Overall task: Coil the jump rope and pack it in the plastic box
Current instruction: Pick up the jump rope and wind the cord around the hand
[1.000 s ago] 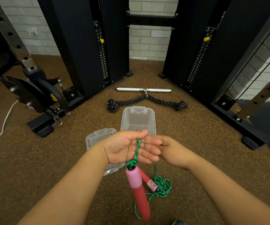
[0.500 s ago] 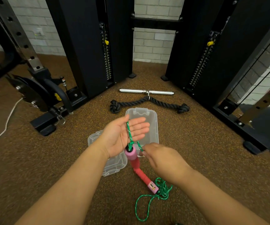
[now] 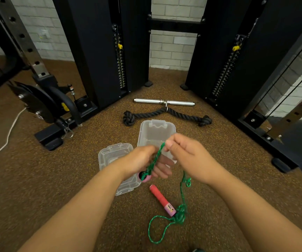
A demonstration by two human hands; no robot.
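Observation:
My left hand (image 3: 143,160) grips one pink handle (image 3: 146,178) of the jump rope, with green cord (image 3: 155,159) wound up across its palm. My right hand (image 3: 186,151) pinches that cord at its top end, just above the left hand. The cord drops from the right hand to a loose tangle (image 3: 180,214) on the floor. The second handle (image 3: 162,200), red and pink, lies on the floor below my hands. The clear plastic box (image 3: 157,130) stands open on the floor behind my hands. Its clear lid (image 3: 114,155) lies to the left, partly under my left wrist.
A black rope attachment (image 3: 166,114) and a short metal bar (image 3: 163,102) lie beyond the box. Black gym machine columns (image 3: 99,51) stand left and right, with a base frame (image 3: 266,135) at right. A white cable (image 3: 6,137) runs along the floor at left.
My right hand rose from below the left hand to above it, carrying the cord up over the left palm. The held handle has slid down into my left hand.

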